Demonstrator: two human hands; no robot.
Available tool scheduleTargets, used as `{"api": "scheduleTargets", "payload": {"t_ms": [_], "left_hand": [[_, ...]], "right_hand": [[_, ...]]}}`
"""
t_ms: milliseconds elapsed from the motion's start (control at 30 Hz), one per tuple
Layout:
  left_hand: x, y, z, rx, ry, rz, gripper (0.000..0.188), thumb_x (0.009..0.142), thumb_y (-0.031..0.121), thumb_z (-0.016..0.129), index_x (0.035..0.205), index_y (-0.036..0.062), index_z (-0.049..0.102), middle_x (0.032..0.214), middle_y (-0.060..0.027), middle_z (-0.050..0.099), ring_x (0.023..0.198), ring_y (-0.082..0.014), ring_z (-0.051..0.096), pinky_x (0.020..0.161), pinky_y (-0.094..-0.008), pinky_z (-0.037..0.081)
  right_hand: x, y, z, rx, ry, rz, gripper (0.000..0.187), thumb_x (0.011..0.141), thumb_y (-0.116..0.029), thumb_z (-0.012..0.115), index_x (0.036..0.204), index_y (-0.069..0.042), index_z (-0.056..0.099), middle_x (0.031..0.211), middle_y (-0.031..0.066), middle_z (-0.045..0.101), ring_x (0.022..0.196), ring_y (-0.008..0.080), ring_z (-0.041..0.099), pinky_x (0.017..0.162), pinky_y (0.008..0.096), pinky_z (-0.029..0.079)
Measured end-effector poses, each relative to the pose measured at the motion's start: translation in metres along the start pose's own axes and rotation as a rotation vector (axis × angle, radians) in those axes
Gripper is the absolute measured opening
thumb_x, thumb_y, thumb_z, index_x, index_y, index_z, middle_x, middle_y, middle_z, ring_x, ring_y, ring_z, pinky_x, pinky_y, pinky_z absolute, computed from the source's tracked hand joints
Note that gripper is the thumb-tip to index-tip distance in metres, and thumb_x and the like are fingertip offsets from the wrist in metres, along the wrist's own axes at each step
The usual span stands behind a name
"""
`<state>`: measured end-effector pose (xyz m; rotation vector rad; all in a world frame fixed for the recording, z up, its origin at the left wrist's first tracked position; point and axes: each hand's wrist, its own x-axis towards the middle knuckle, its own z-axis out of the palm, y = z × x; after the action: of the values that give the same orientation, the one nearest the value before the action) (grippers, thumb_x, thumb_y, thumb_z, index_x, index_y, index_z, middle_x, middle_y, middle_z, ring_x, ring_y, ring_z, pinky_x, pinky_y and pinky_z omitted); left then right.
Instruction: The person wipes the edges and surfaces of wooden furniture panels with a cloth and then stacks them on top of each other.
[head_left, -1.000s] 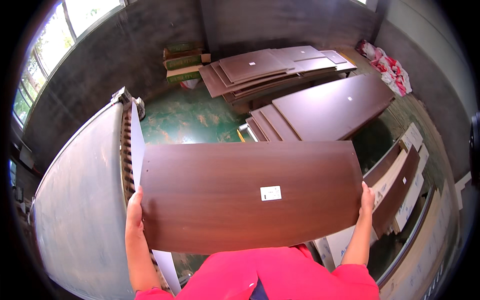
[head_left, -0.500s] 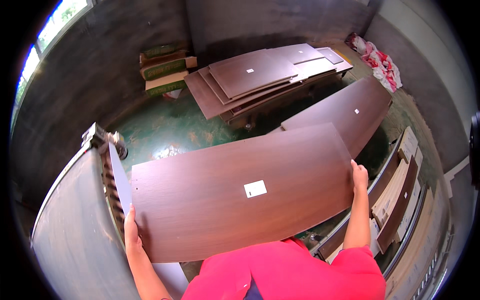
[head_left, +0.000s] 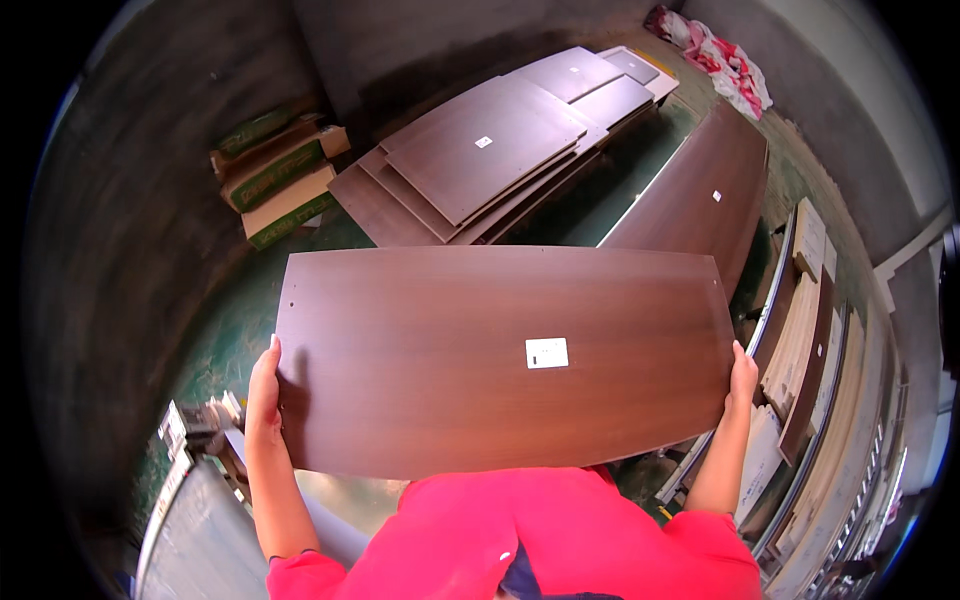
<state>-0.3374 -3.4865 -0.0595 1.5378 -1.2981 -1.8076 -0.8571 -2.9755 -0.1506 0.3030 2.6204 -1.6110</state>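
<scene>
A dark brown wood-grain panel point(head_left: 430, 370) spans the space in front of my body, with a white label near its middle and small holes by its ends. My left hand point(head_left: 264, 395) grips the left end, fingers hidden behind the edge. At the opposite end, my right hand point(head_left: 741, 378) holds the right edge, its thumb showing. The panel's near edge lies against or just before my red shirt. Beyond its far right corner lies another brown panel point(head_left: 700, 190), partly covered from view.
Stacked brown panels point(head_left: 480, 140) lie farther ahead, with cardboard boxes point(head_left: 290, 195) to their left. A red and white plastic bundle point(head_left: 715, 60) sits by the far wall. Long boards point(head_left: 800, 370) fill a rack on the right. A grey machine point(head_left: 200, 530) stands at lower left.
The held panel has levelled out, its left end swinging farther forward. My view has turned, and the grey machine now sits lower and apart from the panel. Both hands keep their hold.
</scene>
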Motion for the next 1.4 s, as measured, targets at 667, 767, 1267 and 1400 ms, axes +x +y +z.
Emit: {"api": "scheduleTargets", "payload": {"t_ms": [667,767,1267,1400], "left_hand": [[0.294,0.174,0.088,0.088,-0.138,-0.128,0.053,0.091,0.047,0.048,0.119,0.0023,0.056,0.112,-0.0095,0.06,0.097,-0.0182,0.057,0.083,-0.0309,0.045],[0.315,0.207,0.136,0.079,-0.248,-0.195,0.052,0.091,0.047,0.048,0.118,0.003,0.057,0.112,-0.0096,0.06,0.098,-0.0174,0.057,0.083,-0.0301,0.044],[0.458,0.232,0.295,0.123,-0.152,-0.101,0.059,0.09,0.047,0.05,0.125,-0.0002,0.051,0.122,-0.0111,0.055,0.11,-0.0198,0.052,0.093,-0.0298,0.039],[0.484,0.233,0.358,0.127,-0.101,-0.158,0.057,0.091,0.046,0.05,0.123,-0.0011,0.052,0.122,-0.0108,0.056,0.11,-0.0195,0.052,0.094,-0.0295,0.039]], "right_hand": [[0.073,-0.123,0.174,-0.277,0.166,0.083,0.046,0.08,-0.041,0.066,0.073,0.003,0.059,0.077,0.0125,0.061,0.074,0.0203,0.056,0.072,0.0357,0.045],[0.087,-0.139,0.163,-0.346,0.275,0.089,0.047,0.08,-0.043,0.064,0.077,0.004,0.062,0.082,0.0163,0.063,0.078,0.0233,0.057,0.076,0.0368,0.045],[0.278,-0.194,0.227,-0.142,0.249,0.12,0.04,0.083,-0.036,0.063,0.074,0.003,0.058,0.074,0.0085,0.059,0.07,0.0163,0.053,0.067,0.0325,0.044],[0.369,-0.202,0.277,-0.371,0.168,0.15,0.04,0.082,-0.038,0.065,0.073,0.001,0.059,0.073,0.0083,0.058,0.069,0.0159,0.052,0.067,0.0318,0.043]]}}
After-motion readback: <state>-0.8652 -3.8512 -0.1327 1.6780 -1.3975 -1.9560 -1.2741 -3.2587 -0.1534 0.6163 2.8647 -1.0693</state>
